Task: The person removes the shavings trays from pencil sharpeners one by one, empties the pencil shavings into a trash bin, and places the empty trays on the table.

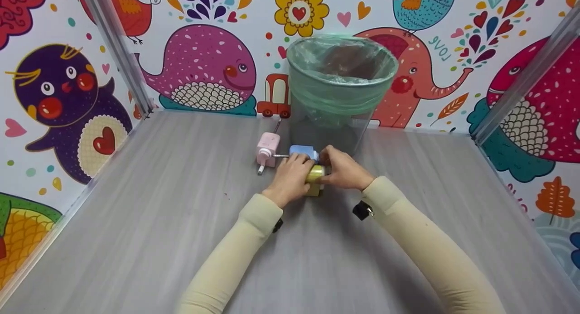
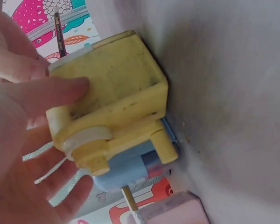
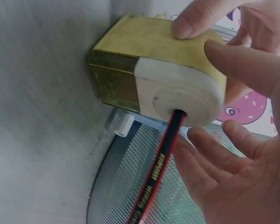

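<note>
Big picture first: the grey desk (image 1: 158, 205) carries it all, and at its far side stands the mesh bin (image 1: 308, 132), draped with a green liner (image 1: 340, 96). Now the hands! The left hand (image 1: 292, 176) has its grip clamped across the yellow sharpener (image 1: 316, 174), thumb on one side, fingers round the other. The right hand (image 1: 344, 169) is at the front end, grip apart and relaxed — thumb against the casing, fingers loose near the pencil (image 3: 154, 175) and not closed on it.

The yellow sharpener is mid-desk, just in front of the blue sharpener (image 1: 302, 149), with the pink sharpener (image 1: 268, 144) over to the left. Tight quarters: should the yellow body swing, it could knock the blue one towards the bin. That pencil juts at a slant from the white face — a sideways bump from the right fingers might snap its lead. Smallest, the yellow crank (image 2: 164, 145): if the left grip slackens, cranking could twist the whole body round.
</note>
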Available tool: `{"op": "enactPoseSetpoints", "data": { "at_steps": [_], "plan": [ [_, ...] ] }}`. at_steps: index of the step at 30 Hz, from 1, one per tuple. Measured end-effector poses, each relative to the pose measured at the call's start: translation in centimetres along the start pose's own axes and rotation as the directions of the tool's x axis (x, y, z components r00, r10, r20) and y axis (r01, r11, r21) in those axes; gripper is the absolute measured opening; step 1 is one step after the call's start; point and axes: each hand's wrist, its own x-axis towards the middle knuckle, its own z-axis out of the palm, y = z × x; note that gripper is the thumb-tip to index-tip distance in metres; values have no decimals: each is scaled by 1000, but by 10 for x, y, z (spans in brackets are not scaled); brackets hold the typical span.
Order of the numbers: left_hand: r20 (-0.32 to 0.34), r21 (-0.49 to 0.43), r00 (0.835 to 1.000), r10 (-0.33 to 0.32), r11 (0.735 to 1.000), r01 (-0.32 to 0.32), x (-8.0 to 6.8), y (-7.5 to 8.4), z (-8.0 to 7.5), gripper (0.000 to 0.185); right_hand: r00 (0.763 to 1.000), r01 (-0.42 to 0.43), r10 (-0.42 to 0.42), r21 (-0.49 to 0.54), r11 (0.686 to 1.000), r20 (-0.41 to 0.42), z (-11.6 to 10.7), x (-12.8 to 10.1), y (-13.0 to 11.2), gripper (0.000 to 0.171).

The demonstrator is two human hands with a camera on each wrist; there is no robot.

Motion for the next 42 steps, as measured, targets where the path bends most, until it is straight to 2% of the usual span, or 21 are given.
{"op": "enactPoseSetpoints", "data": {
  "at_steps": [6,9,11,13,15,18,23,30,34,37,42],
  "plan": [
    [13,-9,1000,8,1000,-7,0,-1,2,52,991,-30,24,-42,999,-131,-5,-6,-1,29],
    [25,-7,1000,2,1000,-2,-1,-1,2,50,992,-7,4,-22,1000,-127,-11,-10,1,27],
    [32,-1,999,-1,1000,1,0,0,2,48,997,26,-26,-6,1000,-70,-16,-12,3,23],
    [38,3,999,-7,1000,6,2,1,1,47,997,64,-64,7,998,32,-21,-14,4,17],
    [43,3,999,-10,1000,10,4,1,0,46,985,98,-99,17,995,139,-23,-16,6,13],
    [31,-2,999,-10,1000,10,6,0,-2,45,951,138,-144,40,990,275,-23,-18,8,13],
    [5,-8,1000,11,1000,-11,8,-1,-2,44,924,166,-158,6,986,348,-11,-19,16,16],
    [19,-28,1000,7,1000,-7,7,0,-2,45,940,139,-97,-107,985,328,9,-21,24,18],
    [27,-29,1000,-1,1000,2,7,0,-2,45,956,86,-49,-116,990,289,20,-23,27,17],
    [25,-16,1000,-3,1000,4,7,1,-2,45,973,59,-33,-109,992,230,30,-25,31,18],
    [18,-5,1000,-6,1000,6,5,2,0,44,991,45,-33,-90,995,127,43,-26,35,40]
  ]
}}
